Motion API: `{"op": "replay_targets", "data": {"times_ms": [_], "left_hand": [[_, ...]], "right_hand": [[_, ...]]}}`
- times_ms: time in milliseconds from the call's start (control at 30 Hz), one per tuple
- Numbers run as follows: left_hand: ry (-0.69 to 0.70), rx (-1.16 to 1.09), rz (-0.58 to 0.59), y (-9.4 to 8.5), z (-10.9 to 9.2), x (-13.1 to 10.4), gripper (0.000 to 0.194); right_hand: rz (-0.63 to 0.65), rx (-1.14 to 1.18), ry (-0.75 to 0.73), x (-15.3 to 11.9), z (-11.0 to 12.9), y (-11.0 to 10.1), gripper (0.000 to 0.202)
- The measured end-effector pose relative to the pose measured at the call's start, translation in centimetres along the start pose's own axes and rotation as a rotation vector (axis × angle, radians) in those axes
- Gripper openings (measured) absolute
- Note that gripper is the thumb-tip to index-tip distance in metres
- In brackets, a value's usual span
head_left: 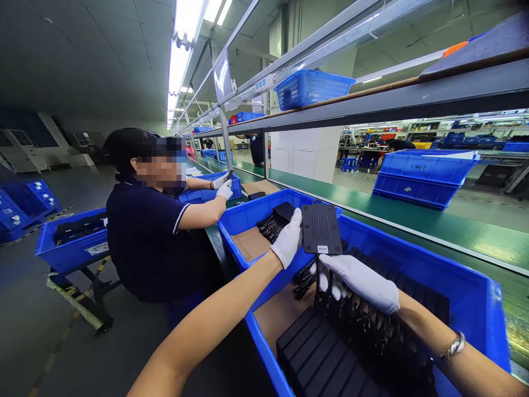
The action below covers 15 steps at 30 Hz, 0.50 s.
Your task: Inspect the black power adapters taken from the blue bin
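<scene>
A flat black box (320, 227) with a small white label and cables hanging from its lower edge is held up over the blue bins. My left hand (290, 237), in a white glove, grips its left side. At the lower edge, by the label, my gloved right hand (355, 278) has its fingers around the cables. Below is a large blue bin (481, 309) holding rows of black boxes (330, 353) with cables between them. The smaller blue bin (237, 220) beyond holds cardboard and more black boxes (285, 210).
A seated co-worker (144, 237) with gloved hands over another blue bin (200, 193) is at the left. Stacked blue bins (417, 176) stand on the green conveyor (359, 209). A shelf (380, 99) with a blue basket (312, 89) runs overhead.
</scene>
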<state>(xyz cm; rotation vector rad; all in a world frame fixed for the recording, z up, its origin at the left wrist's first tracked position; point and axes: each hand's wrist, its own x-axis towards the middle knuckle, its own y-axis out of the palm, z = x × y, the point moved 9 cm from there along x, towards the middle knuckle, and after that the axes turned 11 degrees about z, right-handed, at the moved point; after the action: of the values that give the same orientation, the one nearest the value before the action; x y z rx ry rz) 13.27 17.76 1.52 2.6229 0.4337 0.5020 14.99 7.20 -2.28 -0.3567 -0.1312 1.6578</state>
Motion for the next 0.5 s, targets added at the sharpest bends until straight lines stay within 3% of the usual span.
{"op": "replay_targets", "data": {"times_ms": [500], "left_hand": [[-0.011,0.019,0.006,-0.14,0.16,-0.10,0.055]], "right_hand": [[-0.004,0.005,-0.004,-0.05,0.08,0.02,0.063]]}}
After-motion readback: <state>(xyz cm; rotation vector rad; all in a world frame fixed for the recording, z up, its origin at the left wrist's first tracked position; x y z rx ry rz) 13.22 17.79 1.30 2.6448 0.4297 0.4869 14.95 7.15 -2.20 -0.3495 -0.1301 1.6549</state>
